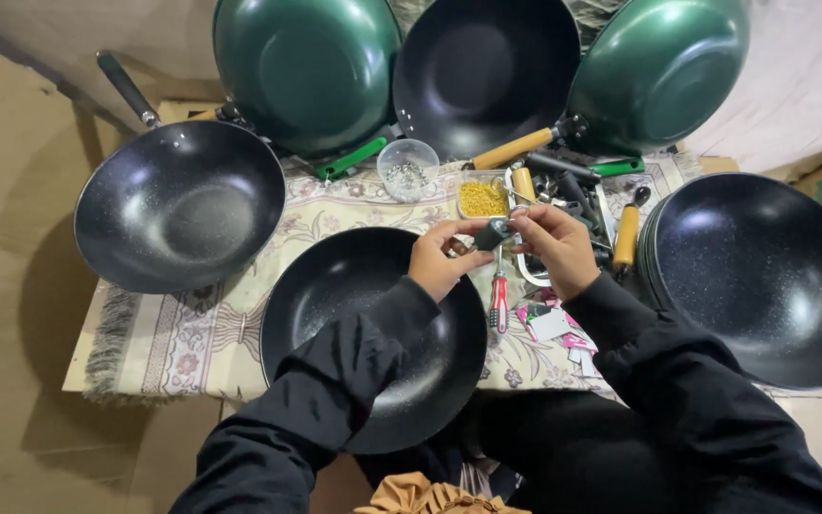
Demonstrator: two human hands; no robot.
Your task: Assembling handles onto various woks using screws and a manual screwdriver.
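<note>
My left hand and my right hand meet above the far rim of a black speckled wok that lies in front of me. Between their fingertips they hold a small dark metal bracket. Both arms are in black sleeves. A red-handled screwdriver lies on the cloth just below the hands. A small tub of yellow pieces and a clear cup of small metal screws stand just beyond the hands.
Another black wok with a handle lies at left, a stack of black woks at right. Three woks lean at the back: green, black, green. Wooden and black handles are piled on the patterned cloth.
</note>
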